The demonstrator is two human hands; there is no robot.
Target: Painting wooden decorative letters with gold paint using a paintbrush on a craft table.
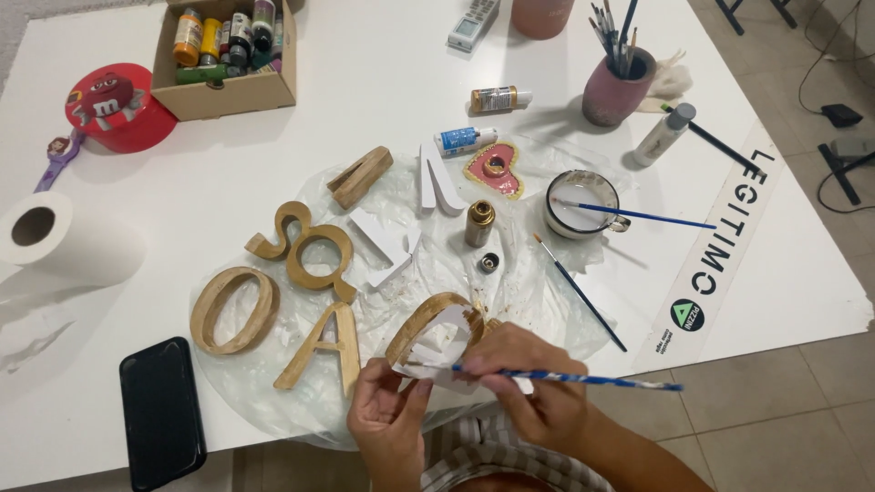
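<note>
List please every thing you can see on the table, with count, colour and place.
Wooden letters: five gold, one held half white; plastic sheet.
White letters: two, sheet centre.
Paint bottles: several, mixed colours, cardboard box, far left.
Brush cup: one, pink, far right.
Mug: one, white, blue brush inside.
Heart dish: one, pink and gold.
Paper roll: one, white, left edge.
Phone: one, black, near left.
Round tin: one, red, far left.
Left hand: holds the half-white letter.
Right hand: holds blue brush.

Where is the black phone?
In the head view, the flat black phone lies at the table's near left edge, just below the gold wooden letter O.
</note>
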